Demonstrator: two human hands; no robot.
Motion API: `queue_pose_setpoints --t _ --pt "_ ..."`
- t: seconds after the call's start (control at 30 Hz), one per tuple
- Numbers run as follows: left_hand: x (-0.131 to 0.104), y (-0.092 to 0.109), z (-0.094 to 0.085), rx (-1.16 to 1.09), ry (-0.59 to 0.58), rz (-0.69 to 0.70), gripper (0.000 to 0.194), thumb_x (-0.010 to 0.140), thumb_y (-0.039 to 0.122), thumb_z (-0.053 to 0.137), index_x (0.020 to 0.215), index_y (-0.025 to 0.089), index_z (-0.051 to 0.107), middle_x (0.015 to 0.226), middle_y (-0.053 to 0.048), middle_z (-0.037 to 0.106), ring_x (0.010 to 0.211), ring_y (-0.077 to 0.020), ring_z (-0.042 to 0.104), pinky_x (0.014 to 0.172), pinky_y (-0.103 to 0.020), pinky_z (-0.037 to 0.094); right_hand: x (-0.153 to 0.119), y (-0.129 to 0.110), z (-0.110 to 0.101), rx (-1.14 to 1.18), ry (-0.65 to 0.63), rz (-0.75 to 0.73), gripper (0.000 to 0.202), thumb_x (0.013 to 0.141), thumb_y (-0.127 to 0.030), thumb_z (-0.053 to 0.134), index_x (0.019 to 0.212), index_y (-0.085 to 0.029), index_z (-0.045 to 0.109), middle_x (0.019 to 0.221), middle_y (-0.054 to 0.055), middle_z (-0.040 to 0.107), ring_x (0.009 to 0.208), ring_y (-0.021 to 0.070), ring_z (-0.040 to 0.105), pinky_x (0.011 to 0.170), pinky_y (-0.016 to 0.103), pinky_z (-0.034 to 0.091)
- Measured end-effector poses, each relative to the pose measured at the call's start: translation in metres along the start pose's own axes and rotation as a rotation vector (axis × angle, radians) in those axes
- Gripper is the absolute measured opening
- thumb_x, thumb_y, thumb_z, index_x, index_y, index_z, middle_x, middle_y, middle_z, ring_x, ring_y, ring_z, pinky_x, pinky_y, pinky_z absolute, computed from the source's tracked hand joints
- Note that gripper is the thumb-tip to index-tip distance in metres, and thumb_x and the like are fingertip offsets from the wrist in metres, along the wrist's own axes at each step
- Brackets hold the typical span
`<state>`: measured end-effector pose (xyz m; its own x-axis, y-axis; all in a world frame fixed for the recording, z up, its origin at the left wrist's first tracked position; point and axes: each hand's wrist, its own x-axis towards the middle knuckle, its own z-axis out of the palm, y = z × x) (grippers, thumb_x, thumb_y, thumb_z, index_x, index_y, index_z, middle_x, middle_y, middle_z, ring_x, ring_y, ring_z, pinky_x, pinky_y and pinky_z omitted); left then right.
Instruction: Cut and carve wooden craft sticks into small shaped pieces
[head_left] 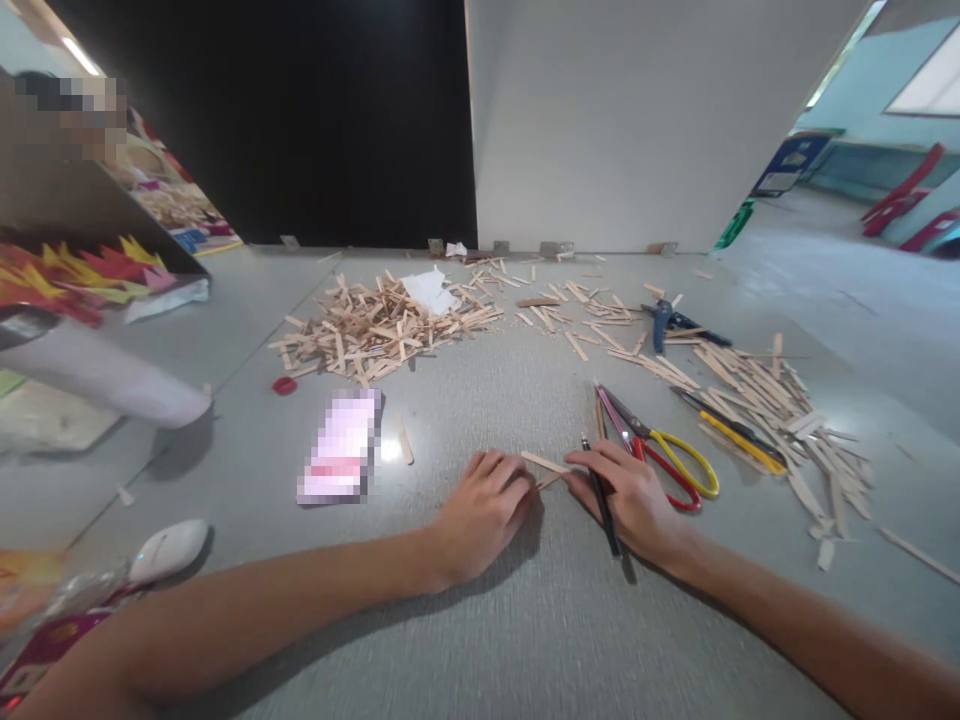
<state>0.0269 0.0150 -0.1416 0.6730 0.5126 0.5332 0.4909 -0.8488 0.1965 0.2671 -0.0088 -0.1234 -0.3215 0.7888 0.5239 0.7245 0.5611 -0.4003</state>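
Note:
My left hand rests low over the table with its fingers curled and closed round the near end of thin wooden sticks. One flat wooden stick bridges the gap between my two hands, and part of a second lies just below it. My right hand has its fingertips at the far end of these sticks. Tucked between its fingers is a black pen, slanting down toward me. Scissors with red and yellow handles lie beside my right hand. My left fingertips are partly hidden.
A heap of cut sticks lies at the back left, longer sticks at the right. Nearby are a yellow-black cutter, blue-handled pliers, a phone and a white mouse. Upright panels close off the back.

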Motion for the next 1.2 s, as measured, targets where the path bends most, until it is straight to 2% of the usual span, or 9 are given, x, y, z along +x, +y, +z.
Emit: queue_pose_setpoints --t 0.13,0.23,0.3,0.43,0.5,0.6,0.73,0.93,1.2 --pt "0.003 -0.001 -0.003 -0.11 -0.031 0.17 0.028 0.11 0.015 0.047 0.092 0.016 0.069 0.094 -0.008 0.071 0.092 -0.0223 0.064 0.085 -0.035 0.052 0.0 0.0 0.001 -0.009 -0.083 -0.018 0.046 0.117 -0.035 0.042 0.096 -0.017 0.079 0.075 0.005 0.065 0.059 0.0182 0.065 0.054 0.029 0.046" --pt "0.006 0.001 -0.006 -0.162 -0.027 0.24 0.032 0.112 0.016 0.044 0.093 0.015 0.069 0.095 -0.009 0.073 0.092 -0.0219 0.064 0.088 -0.034 0.052 0.001 0.001 0.0 0.024 -0.133 -0.027 0.05 0.117 -0.036 0.041 0.093 -0.018 0.081 0.074 0.005 0.067 0.061 0.0179 0.067 0.055 0.028 0.048" --pt "0.006 0.002 -0.007 -0.133 0.003 0.242 0.032 0.113 0.016 0.041 0.102 0.012 0.071 0.102 -0.011 0.076 0.1 -0.0235 0.066 0.093 -0.036 0.052 0.0 0.001 0.0 0.058 -0.145 -0.017 0.047 0.116 -0.037 0.043 0.094 -0.02 0.081 0.075 0.005 0.069 0.064 0.0183 0.07 0.057 0.027 0.051" --pt "0.002 0.004 -0.004 0.02 0.006 0.222 0.033 0.113 0.018 0.04 0.116 0.008 0.071 0.114 -0.015 0.079 0.111 -0.0275 0.069 0.097 -0.041 0.052 0.001 -0.002 -0.005 0.107 -0.051 0.112 0.038 0.113 -0.033 0.043 0.117 -0.018 0.077 0.091 0.01 0.08 0.074 0.0214 0.076 0.069 0.031 0.06" --pt "-0.001 0.004 -0.001 0.087 -0.017 0.227 0.032 0.111 0.019 0.042 0.116 0.008 0.072 0.116 -0.017 0.08 0.11 -0.0288 0.07 0.096 -0.042 0.052 0.006 -0.006 -0.012 0.136 -0.036 0.194 0.038 0.111 -0.034 0.044 0.106 -0.018 0.078 0.079 0.008 0.079 0.064 0.0202 0.073 0.064 0.031 0.059" --pt "-0.003 0.006 0.001 0.154 -0.042 0.249 0.031 0.109 0.018 0.045 0.119 0.007 0.072 0.117 -0.018 0.08 0.113 -0.0295 0.071 0.094 -0.042 0.052 0.02 -0.012 -0.02 0.309 -0.161 0.359 0.034 0.106 -0.034 0.05 0.084 -0.021 0.072 0.056 0.0 0.066 0.047 0.0155 0.062 0.047 0.026 0.049" --pt "-0.003 0.011 0.0 0.24 0.01 0.259 0.032 0.109 0.018 0.045 0.116 0.004 0.073 0.114 -0.019 0.081 0.107 -0.0294 0.073 0.088 -0.04 0.054 0.038 -0.014 -0.015 0.607 -0.384 0.594 0.015 0.092 -0.032 0.069 0.081 -0.021 0.065 0.062 0.0 0.07 0.052 0.0141 0.063 0.045 0.023 0.048" --pt "-0.006 0.015 -0.001 0.306 -0.021 0.235 0.031 0.109 0.018 0.047 0.121 0.003 0.072 0.113 -0.019 0.082 0.111 -0.029 0.075 0.095 -0.04 0.055 0.044 -0.012 0.008 0.741 -0.49 0.685 0.041 0.087 -0.057 0.074 0.072 -0.023 0.058 0.054 -0.002 0.065 0.043 0.0118 0.058 0.039 0.022 0.047" --pt "-0.005 0.013 0.001 0.257 -0.03 0.238 0.032 0.107 0.015 0.046 0.12 0.0 0.07 0.12 -0.022 0.081 0.116 -0.0307 0.078 0.102 -0.04 0.059 0.046 -0.004 0.005 0.658 -0.424 0.667 0.042 0.091 -0.056 0.073 0.069 -0.024 0.055 0.047 -0.005 0.057 0.04 0.0112 0.051 0.037 0.021 0.037"
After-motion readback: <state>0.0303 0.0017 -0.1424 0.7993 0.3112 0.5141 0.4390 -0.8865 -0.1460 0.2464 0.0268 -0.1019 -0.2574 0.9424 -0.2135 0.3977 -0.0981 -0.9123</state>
